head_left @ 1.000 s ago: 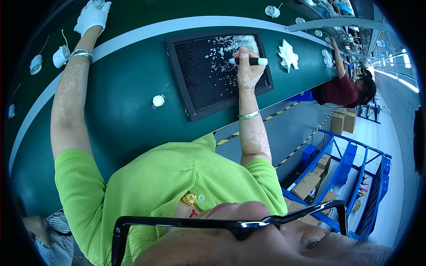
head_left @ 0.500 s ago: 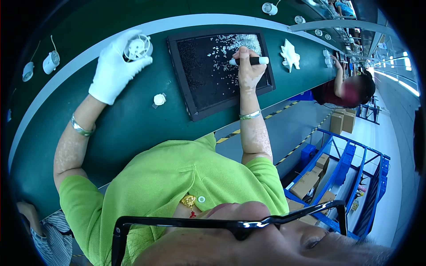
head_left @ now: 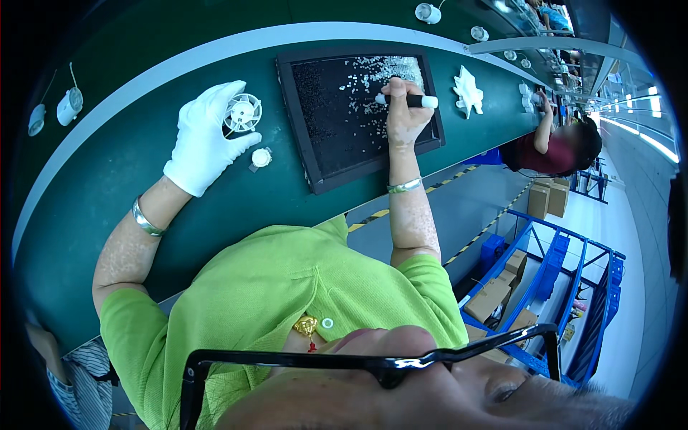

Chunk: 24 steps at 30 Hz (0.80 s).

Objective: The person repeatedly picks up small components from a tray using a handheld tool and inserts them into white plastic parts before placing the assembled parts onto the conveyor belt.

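Note:
My left hand (head_left: 210,140), in a white glove, grips a round white housing (head_left: 244,113) with spokes and a central hub, its open face turned up. Just beside it on the green table lies a small white round part (head_left: 261,157) with a dark tab. My bare right hand (head_left: 405,118) is closed around a black-and-white pen-shaped tool (head_left: 412,100). That tool is held nearly level over a black framed tray (head_left: 308,161), its left tip above scattered small whitish pieces (head_left: 367,74). Small dark pieces (head_left: 307,100) lie along the tray's left side.
A crumpled white piece (head_left: 468,92) rests right of the tray. Beyond a pale rail (head_left: 315,31), white cylindrical parts with wires (head_left: 69,107) stand on a green strip. A co-worker (head_left: 552,150) sits farther right. Blue shelving (head_left: 545,265) with cartons stands behind the table's near edge.
My left hand has brought the housing rightward and nearer, beside the small round part. My right hand has shifted slightly right. The cylindrical parts beyond the rail have moved left.

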Available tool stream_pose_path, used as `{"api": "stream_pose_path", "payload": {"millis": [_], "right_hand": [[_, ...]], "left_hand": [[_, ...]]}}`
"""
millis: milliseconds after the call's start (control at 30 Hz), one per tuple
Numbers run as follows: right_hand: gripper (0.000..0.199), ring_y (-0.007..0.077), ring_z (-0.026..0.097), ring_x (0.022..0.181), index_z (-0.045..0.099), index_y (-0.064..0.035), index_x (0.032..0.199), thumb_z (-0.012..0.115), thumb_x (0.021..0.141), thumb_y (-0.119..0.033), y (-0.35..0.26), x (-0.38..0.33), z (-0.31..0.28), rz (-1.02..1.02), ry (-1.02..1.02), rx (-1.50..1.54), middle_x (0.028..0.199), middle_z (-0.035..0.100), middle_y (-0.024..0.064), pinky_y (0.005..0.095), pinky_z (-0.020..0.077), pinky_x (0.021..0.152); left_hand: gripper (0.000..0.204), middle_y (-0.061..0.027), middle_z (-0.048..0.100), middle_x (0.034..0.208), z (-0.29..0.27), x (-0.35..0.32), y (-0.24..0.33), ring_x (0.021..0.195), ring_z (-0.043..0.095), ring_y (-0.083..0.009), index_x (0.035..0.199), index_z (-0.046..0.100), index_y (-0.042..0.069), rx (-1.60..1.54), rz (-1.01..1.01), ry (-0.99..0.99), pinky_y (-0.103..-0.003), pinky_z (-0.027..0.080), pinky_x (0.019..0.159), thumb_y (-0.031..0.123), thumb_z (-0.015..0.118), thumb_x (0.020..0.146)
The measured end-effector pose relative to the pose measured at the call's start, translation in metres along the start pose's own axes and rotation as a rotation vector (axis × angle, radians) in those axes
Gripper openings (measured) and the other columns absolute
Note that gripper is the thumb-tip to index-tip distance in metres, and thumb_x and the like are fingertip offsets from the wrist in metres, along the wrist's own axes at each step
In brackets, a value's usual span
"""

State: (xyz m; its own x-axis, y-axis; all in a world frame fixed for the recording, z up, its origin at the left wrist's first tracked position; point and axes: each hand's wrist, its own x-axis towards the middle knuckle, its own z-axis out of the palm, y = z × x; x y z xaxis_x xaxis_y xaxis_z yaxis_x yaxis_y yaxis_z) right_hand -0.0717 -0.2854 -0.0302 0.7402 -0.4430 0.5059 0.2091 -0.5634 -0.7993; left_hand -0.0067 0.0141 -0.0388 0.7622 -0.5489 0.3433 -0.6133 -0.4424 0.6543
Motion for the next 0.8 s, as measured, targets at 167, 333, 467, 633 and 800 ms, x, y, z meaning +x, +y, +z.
{"api": "stream_pose_path", "payload": {"millis": [167, 333, 467, 633, 800], "right_hand": [[0.033, 0.0064, 0.050, 0.055, 0.065, 0.0012, 0.072, 0.064, 0.089, -0.027, 0.000, 0.000, 0.000, 0.155, 0.005, 0.115, 0.068, 0.063, 0.0041, 0.0203, 0.0360, 0.048], [0.034, 0.0056, 0.048, 0.052, 0.065, 0.0007, 0.070, 0.065, 0.088, -0.029, 0.000, 0.001, 0.001, 0.182, -0.025, 0.062, 0.065, 0.062, 0.0028, 0.0197, 0.0341, 0.046], [0.034, 0.0058, 0.049, 0.052, 0.066, 0.0014, 0.071, 0.066, 0.087, -0.029, 0.002, 0.002, 0.002, 0.164, -0.050, 0.024, 0.063, 0.062, 0.0028, 0.0202, 0.0353, 0.046], [0.037, 0.0068, 0.050, 0.052, 0.065, 0.0020, 0.071, 0.066, 0.087, -0.031, 0.009, 0.004, 0.002, 0.074, 0.014, -0.056, 0.064, 0.062, 0.0040, 0.0203, 0.0364, 0.046], [0.043, 0.0088, 0.047, 0.049, 0.057, -0.0004, 0.066, 0.058, 0.093, -0.035, 0.004, 0.005, -0.006, 0.358, 0.097, 0.299, 0.068, 0.061, 0.0096, 0.0193, 0.0330, 0.042]], "left_hand": [[0.064, -0.0166, 0.061, 0.109, 0.001, -0.001, -0.005, 0.099, 0.060, -0.0344, 0.114, 0.056, 0.004, 0.042, 0.027, 0.000, -0.039, 0.047, 0.088, 0.009, 0.083, 0.055], [0.064, -0.0176, 0.061, 0.110, 0.003, -0.002, -0.008, 0.100, 0.060, -0.0348, 0.113, 0.057, 0.005, 0.036, 0.031, -0.005, -0.039, 0.047, 0.089, 0.009, 0.083, 0.055], [0.061, -0.0158, 0.061, 0.110, 0.006, -0.004, -0.010, 0.100, 0.059, -0.0333, 0.111, 0.057, 0.007, 0.042, 0.027, 0.025, -0.039, 0.045, 0.088, 0.011, 0.083, 0.056], [0.059, -0.0160, 0.061, 0.110, 0.003, -0.005, -0.006, 0.098, 0.061, -0.0327, 0.108, 0.058, 0.006, 0.050, 0.013, 0.050, -0.037, 0.047, 0.088, 0.007, 0.083, 0.055], [0.058, -0.0129, 0.063, 0.104, -0.009, -0.003, 0.010, 0.095, 0.061, -0.0301, 0.108, 0.057, 0.006, -0.175, -0.012, -0.108, -0.036, 0.047, 0.086, 0.008, 0.083, 0.056]]}}
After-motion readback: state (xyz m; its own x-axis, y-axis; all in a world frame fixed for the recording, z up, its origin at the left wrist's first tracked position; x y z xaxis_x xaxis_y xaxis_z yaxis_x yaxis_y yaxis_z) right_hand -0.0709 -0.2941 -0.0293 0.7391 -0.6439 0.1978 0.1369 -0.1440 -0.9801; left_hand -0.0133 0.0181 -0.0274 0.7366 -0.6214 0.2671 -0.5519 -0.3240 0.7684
